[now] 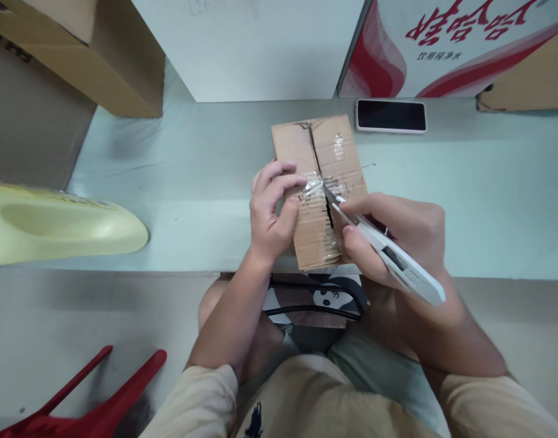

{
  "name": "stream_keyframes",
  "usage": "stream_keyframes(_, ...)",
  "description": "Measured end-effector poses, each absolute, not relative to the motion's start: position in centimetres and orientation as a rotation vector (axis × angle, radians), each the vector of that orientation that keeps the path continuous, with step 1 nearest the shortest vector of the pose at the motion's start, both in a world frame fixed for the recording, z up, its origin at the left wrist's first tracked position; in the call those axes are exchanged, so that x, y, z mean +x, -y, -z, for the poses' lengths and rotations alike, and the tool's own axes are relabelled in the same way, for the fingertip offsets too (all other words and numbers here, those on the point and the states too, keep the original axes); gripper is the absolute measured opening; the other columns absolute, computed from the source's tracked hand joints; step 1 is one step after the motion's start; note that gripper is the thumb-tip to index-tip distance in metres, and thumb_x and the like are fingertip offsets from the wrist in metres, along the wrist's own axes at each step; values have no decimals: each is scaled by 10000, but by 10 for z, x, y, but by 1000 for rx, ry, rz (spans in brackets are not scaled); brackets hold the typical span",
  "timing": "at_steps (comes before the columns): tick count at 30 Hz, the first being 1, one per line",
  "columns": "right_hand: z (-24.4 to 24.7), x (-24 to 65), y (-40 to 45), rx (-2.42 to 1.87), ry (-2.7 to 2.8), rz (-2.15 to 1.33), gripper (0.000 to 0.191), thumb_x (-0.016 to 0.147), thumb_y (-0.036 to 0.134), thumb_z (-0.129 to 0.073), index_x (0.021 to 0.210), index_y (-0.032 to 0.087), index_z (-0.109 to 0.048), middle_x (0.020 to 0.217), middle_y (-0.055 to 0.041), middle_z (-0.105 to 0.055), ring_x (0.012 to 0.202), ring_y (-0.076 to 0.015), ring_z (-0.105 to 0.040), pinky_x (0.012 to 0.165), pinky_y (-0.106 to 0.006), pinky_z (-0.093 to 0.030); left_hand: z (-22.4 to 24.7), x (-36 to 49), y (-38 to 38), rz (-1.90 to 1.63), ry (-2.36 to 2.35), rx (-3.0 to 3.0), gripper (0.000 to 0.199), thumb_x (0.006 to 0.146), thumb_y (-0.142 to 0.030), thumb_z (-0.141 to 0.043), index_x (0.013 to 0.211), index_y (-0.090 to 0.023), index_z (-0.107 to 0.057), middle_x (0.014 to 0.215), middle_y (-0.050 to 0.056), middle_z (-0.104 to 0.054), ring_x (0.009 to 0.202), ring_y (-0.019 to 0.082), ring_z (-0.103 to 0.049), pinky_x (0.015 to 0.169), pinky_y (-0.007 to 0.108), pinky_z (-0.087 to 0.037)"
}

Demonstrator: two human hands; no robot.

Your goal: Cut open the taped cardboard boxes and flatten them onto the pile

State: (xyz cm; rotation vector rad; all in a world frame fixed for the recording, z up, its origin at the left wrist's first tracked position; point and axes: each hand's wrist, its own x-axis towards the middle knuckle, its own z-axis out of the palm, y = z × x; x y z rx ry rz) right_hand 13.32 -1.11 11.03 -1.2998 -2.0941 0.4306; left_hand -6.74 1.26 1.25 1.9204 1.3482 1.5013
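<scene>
A small brown cardboard box [297, 146] lies on the pale green table, with torn, crinkled clear tape [313, 186] across its top. A dark gap runs along the seam between its flaps. My left hand [274, 207] grips the box's left side, fingers bent and resting on the top near the tape. In my right hand [397, 237] is a white utility knife [413, 274], held closed-fingered like a pen. Its blade is out, and the tip meets the seam at the middle of the box, beside the tape.
A dark-screened phone [390, 116] lies behind the box to the right. Along the back stand a white box [260, 55], a red-and-white carton [443, 67] and a brown carton [128, 67]. A pale yellow object [78, 225] sits at left; a red chair [100, 407] is below.
</scene>
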Motion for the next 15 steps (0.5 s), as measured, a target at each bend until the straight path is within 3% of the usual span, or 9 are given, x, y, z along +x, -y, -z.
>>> stream_keyframes(8, -112, 140, 17, -1169, 2155, -467, 134, 862, 235, -600, 731, 243, -625, 578, 33, -599, 476, -109, -469, 498, -256, -358, -11, -67, -14, -1565, -1315, 1889, 296, 1055, -471, -515, 1132, -290, -736, 1323, 64, -688, 1289, 290, -652, 1146, 502, -545)
stream_keyframes(15, -118, 149, 21, -1180, 2212, -324, 119, 886, 212, -606, 822, 250, -699, 629, 23, -634, 513, -117, -484, 522, -281, -323, -10, -67, -15, -1496, -1387, 1927, 379, 1067, -537, -466, 1148, -277, -730, 1346, 85, -678, 1321, 310, -642, 1159, 530, -535)
